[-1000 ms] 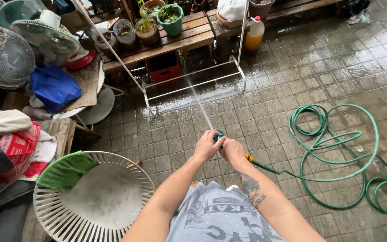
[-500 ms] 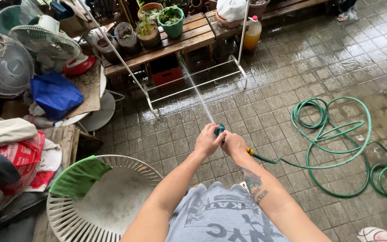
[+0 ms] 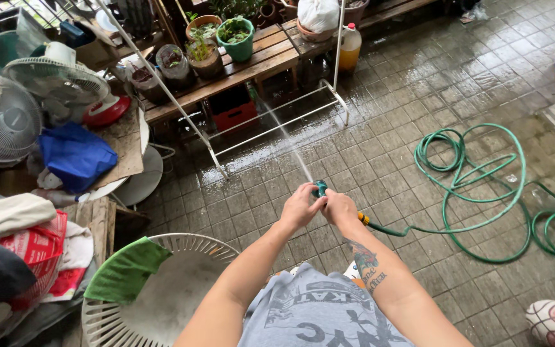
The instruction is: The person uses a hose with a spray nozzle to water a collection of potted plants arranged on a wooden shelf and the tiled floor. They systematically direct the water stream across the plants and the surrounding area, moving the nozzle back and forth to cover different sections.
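A teal hose nozzle (image 3: 319, 188) sits low in the middle of the view, above the wet tiled floor (image 3: 419, 96), gripped by both hands. The left hand (image 3: 300, 207) has its fingers curled tight around the nozzle's near side; the right hand (image 3: 340, 207) closes on it from the other side, wrist bent slightly, forearm tattooed. Both arms reach forward, elbows bent, meeting at the nozzle. A thin water jet (image 3: 284, 138) leaves the nozzle toward a white metal rack (image 3: 277, 122) beyond it. Behind the right hand, the green hose (image 3: 476, 186) trails off and lies in loose coils on the floor. Nearer than the nozzle, to its left, stands a white slatted basket (image 3: 155, 295) with a green cloth (image 3: 126, 270) over its rim.
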